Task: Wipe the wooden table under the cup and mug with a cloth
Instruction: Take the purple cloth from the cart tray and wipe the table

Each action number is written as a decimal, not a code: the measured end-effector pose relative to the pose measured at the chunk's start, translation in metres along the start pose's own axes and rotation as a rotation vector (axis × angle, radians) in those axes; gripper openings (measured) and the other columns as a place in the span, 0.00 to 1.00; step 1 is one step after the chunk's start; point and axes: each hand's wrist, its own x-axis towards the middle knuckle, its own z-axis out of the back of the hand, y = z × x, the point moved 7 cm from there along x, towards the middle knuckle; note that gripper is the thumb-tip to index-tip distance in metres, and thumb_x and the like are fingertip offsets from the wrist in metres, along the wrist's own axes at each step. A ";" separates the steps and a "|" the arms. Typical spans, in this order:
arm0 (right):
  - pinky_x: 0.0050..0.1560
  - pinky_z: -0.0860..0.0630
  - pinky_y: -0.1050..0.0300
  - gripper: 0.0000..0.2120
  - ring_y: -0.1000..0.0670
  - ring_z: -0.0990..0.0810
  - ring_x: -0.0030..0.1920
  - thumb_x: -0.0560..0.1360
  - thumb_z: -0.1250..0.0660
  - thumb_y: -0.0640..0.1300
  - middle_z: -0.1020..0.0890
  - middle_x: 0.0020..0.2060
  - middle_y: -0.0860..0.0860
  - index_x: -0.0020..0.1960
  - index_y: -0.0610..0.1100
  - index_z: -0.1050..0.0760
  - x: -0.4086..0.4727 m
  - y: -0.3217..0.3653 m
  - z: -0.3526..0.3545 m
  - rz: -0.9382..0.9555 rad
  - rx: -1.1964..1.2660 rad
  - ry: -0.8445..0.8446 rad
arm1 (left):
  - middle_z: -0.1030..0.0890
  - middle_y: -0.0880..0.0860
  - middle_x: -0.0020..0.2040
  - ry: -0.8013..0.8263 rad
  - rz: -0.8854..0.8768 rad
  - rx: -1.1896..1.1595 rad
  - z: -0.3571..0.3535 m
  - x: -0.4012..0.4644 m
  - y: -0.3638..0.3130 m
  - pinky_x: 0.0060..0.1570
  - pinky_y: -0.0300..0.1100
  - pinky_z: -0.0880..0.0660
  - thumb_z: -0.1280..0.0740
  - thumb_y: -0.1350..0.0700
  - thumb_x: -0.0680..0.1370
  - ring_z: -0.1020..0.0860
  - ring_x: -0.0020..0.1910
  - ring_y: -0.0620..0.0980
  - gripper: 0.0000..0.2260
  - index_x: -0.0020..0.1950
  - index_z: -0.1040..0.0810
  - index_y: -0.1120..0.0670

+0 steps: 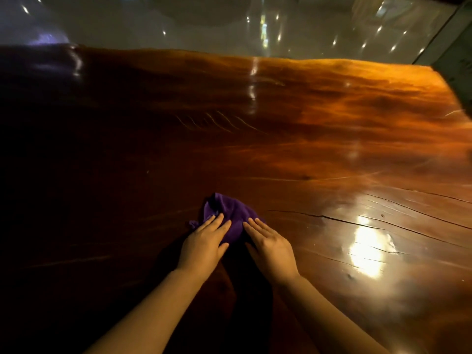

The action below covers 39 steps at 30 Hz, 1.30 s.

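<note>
Nearest the camera, both forearms reach forward over the wooden counter (pixel 332 154). The left hand (pixel 204 241) and right hand (pixel 270 245) lie flat, fingers extended, pressing on the near edge of a bunched purple cloth (pixel 229 213); neither grip closes around it. The cloth sits just ahead of the fingertips, between the two hands, about equally near each. Its long axis runs roughly left to right, its peak pointing away. No cup or mug shows; a glossy floor (pixel 229 26) lies beyond.
</note>
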 end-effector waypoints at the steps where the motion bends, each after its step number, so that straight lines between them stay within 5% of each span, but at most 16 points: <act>1: 0.68 0.35 0.57 0.21 0.50 0.33 0.69 0.76 0.37 0.44 0.28 0.68 0.48 0.68 0.45 0.33 -0.004 0.002 0.000 -0.004 0.008 0.012 | 0.40 0.48 0.75 0.001 0.003 -0.003 -0.001 -0.007 -0.002 0.70 0.39 0.43 0.36 0.53 0.76 0.43 0.73 0.46 0.25 0.71 0.39 0.47; 9: 0.50 0.21 0.52 0.13 0.48 0.18 0.50 0.72 0.34 0.41 0.16 0.51 0.48 0.56 0.47 0.22 -0.006 0.031 0.043 -0.014 0.134 0.051 | 0.22 0.51 0.63 -0.070 0.192 -0.241 0.047 -0.048 -0.008 0.58 0.42 0.29 0.33 0.55 0.73 0.25 0.61 0.49 0.18 0.63 0.26 0.51; 17: 0.48 0.27 0.65 0.15 0.50 0.19 0.53 0.73 0.33 0.42 0.17 0.55 0.48 0.59 0.47 0.24 0.023 0.140 0.126 0.159 0.203 0.014 | 0.20 0.52 0.60 -0.327 0.266 -0.202 0.191 -0.109 0.005 0.55 0.43 0.25 0.30 0.54 0.72 0.22 0.57 0.49 0.19 0.62 0.25 0.50; 24: 0.52 0.27 0.63 0.14 0.53 0.21 0.55 0.73 0.33 0.43 0.18 0.55 0.51 0.58 0.49 0.24 0.035 0.329 0.161 0.481 0.258 0.028 | 0.20 0.50 0.59 -0.560 0.388 -0.069 0.328 -0.235 0.065 0.54 0.36 0.30 0.31 0.52 0.72 0.22 0.57 0.45 0.19 0.63 0.26 0.48; 28: 0.52 0.32 0.68 0.14 0.56 0.22 0.54 0.71 0.31 0.43 0.18 0.54 0.52 0.57 0.49 0.22 0.022 0.452 0.150 0.644 0.306 0.059 | 0.19 0.51 0.58 -0.667 0.509 -0.021 0.386 -0.334 0.115 0.53 0.41 0.26 0.32 0.51 0.72 0.22 0.55 0.47 0.19 0.63 0.27 0.48; 32: 0.50 0.35 0.75 0.15 0.57 0.23 0.54 0.71 0.30 0.44 0.18 0.54 0.51 0.57 0.49 0.22 -0.004 0.574 0.116 0.797 0.343 0.172 | 0.20 0.51 0.59 -0.715 0.642 0.051 0.419 -0.442 0.169 0.56 0.39 0.29 0.33 0.51 0.73 0.23 0.56 0.45 0.19 0.64 0.28 0.48; 39: 0.51 0.30 0.67 0.15 0.56 0.22 0.53 0.71 0.30 0.44 0.18 0.55 0.51 0.57 0.48 0.22 -0.090 0.790 0.014 1.044 0.404 0.396 | 0.19 0.51 0.58 -0.812 0.924 0.097 0.431 -0.662 0.271 0.55 0.37 0.30 0.32 0.52 0.73 0.21 0.55 0.46 0.18 0.62 0.26 0.48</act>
